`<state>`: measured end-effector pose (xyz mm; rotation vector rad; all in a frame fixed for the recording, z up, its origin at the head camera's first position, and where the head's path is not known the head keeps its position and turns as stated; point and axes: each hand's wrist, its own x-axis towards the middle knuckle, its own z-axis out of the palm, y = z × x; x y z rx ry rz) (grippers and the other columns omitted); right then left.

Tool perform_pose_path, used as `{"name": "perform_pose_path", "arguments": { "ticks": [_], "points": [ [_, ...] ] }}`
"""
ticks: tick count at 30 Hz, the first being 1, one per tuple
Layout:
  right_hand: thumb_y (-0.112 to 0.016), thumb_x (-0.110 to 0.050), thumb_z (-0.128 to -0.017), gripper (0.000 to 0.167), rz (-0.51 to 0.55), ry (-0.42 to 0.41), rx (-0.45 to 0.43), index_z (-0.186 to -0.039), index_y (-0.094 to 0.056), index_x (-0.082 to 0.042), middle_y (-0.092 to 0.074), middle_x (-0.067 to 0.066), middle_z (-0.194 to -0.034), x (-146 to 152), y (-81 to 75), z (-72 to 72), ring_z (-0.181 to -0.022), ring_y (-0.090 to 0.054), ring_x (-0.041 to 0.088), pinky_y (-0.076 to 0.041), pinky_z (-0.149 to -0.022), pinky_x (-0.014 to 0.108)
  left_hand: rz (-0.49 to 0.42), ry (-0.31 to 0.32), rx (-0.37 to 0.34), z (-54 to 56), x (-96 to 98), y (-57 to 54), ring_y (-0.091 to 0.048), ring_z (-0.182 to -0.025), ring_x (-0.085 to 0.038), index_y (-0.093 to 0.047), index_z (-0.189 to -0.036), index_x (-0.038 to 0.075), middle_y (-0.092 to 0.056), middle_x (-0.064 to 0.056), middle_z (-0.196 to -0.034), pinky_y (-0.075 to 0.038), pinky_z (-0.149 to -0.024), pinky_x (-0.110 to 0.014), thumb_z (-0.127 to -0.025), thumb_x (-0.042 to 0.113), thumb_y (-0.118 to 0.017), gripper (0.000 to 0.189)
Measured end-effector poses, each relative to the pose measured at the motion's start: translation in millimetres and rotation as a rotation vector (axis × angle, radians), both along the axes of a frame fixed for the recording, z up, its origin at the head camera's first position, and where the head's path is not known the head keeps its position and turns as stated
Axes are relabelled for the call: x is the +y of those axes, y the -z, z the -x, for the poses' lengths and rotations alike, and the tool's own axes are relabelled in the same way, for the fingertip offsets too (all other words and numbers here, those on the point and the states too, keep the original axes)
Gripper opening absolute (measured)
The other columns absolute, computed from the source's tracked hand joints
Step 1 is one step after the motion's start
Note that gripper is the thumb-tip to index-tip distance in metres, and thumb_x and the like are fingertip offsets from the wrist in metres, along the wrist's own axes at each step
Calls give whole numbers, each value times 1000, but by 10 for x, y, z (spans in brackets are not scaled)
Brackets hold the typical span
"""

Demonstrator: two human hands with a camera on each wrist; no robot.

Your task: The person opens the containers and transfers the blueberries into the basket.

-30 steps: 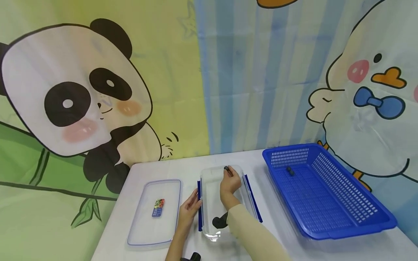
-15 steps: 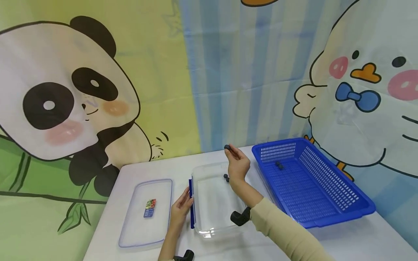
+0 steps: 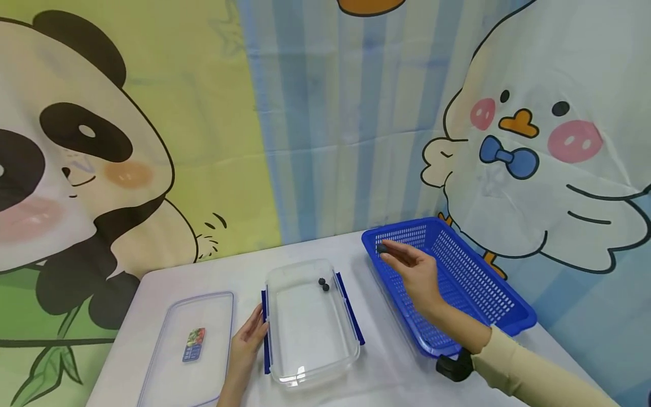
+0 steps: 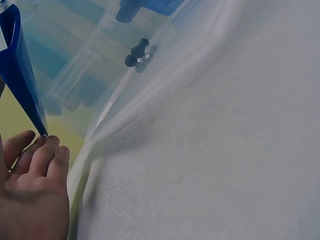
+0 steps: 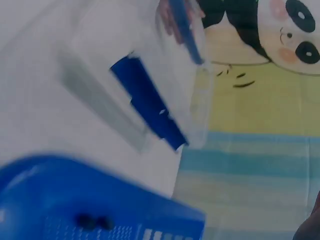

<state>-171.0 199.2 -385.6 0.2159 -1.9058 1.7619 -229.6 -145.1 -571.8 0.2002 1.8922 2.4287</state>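
My right hand [image 3: 418,278] is over the near left side of the blue basket [image 3: 524,319], pinching a small dark blueberry [image 3: 382,249] between thumb and fingertips. Two more blueberries [image 3: 324,284] sit near the far end of the clear plastic box [image 3: 305,345], which has blue side latches. In the right wrist view, two dark blueberries [image 5: 94,222] lie inside the basket. My left hand [image 3: 247,342] rests against the box's left latch flap; in the left wrist view its relaxed fingertips touch the lower tip of that flap [image 4: 20,70].
A clear lid [image 3: 152,370] with a small fruit-picture label [image 3: 194,345] lies on the white table [image 3: 244,271] at the left. A printed curtain [image 3: 325,141] with cartoon animals hangs behind the table's far edge.
My right hand, with the blueberry, has moved from inside the clear box rightward to the basket. The head view has turned right. My left hand stays at the box's left side.
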Motion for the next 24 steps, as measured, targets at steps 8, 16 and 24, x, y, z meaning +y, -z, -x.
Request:
{"name": "perform_pose_path", "arguments": {
  "ticks": [8,16,24],
  "points": [
    [-64,0,-85,30,-201,-138,-120,-112,-60,11,-63,22,-108,817,261,30,-94,-64,16,-54,-80,24,36,5,-4,-3,-85,-3,-45,-117,2,-34,-139,-4,-32,-15,-145,-39,-96,-18,-90,8,-59,56],
    [-66,-4,-84,29,-274,-273,-264,-109,-63,9,-63,24,-108,1123,539,276,-93,-64,19,-55,-78,28,73,-6,32,-104,-219,-19,-45,-117,4,-31,-138,-7,-28,-18,-145,-41,-93,-14,-93,5,-54,52],
    [-64,-9,-86,30,-405,-462,-561,-112,-62,6,-63,18,-111,1622,633,471,-100,-61,25,-52,-87,39,43,23,27,19,-38,57,-46,-117,2,-33,-139,-3,-31,-15,-145,-40,-94,-17,-92,4,-54,52]
  ]
}}
